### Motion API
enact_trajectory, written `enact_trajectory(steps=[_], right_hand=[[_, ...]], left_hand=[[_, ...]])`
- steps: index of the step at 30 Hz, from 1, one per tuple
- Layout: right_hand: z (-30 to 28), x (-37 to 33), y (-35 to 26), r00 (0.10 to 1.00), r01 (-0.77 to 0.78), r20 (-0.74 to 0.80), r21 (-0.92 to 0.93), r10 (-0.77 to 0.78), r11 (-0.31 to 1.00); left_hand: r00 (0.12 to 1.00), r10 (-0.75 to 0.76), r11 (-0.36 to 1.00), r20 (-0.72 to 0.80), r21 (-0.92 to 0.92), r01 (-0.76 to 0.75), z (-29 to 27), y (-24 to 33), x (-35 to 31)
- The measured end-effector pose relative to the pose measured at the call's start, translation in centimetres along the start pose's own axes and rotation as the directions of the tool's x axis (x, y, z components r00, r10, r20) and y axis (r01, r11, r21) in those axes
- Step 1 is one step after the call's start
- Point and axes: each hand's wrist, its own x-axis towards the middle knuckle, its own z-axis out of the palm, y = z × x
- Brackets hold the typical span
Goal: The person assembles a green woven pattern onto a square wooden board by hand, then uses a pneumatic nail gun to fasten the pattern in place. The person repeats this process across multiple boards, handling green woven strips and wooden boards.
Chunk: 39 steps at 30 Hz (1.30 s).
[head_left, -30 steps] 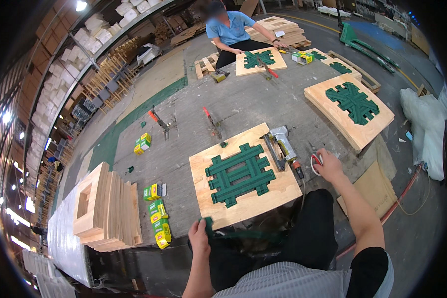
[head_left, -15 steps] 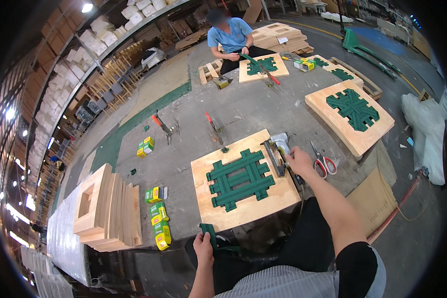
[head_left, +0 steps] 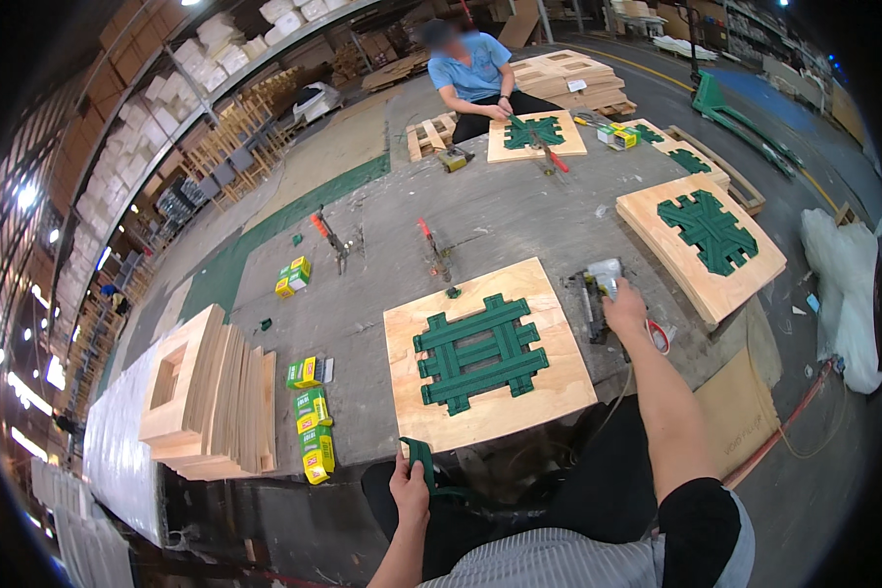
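Pinching webbing (head_left: pixel 419 455) in left hand (head_left: pixel 410 490), gripping stapler (head_left: pixel 593 306) in right hand (head_left: pixel 625 307), at seven and two o'clock from the panel (head_left: pixel 568 382), apparently between fastenings, likely needing alignment next.

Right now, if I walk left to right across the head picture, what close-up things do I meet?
Stacked wooden frames, yellow-and-green boxes, wooden panel with green webbing, staple gun in the right hand, stacked boards, crumpled white plastic.

Right of the board (head_left: pixel 559 390), the right hand (head_left: pixel 626 309) hides part of the staple gun (head_left: pixel 598 286) and scissors (head_left: pixel 661 338); below the board, a green strap (head_left: pixel 419 457) fades into shadow.
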Motion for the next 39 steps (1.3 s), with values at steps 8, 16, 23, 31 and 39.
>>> enact_trajectory(steps=[8,16,23,31,39], right_hand=[[-2.0,-8.7,-2.3,0.836,0.547,-0.150,0.144,-0.528,0.825],[2.5,-16.8,-5.5,0.686,0.726,-0.237,0.296,-0.688,0.621],[2.4,-16.2,-5.4,0.644,0.764,-0.274,0.280,-0.714,0.582],[2.1,-14.3,-4.2,0.678,0.735,-0.305,0.264,-0.669,0.625],[1.2,-22.2,-7.9,0.805,0.489,-0.117,0.686,-0.582,0.538]], left_hand=[[0.960,0.272,0.917,-0.064,0.318,-0.239,-0.1,-1.3,-0.8],[0.957,0.286,0.846,-0.041,0.481,-0.232,0.7,-1.8,-0.8],[0.972,0.236,0.904,-0.018,0.372,-0.213,1.5,-2.3,-1.4],[0.974,0.222,0.927,0.037,0.302,-0.223,2.7,-1.3,-3.0],[0.981,0.116,0.981,0.156,-0.170,-0.089,3.0,4.2,-5.6]])
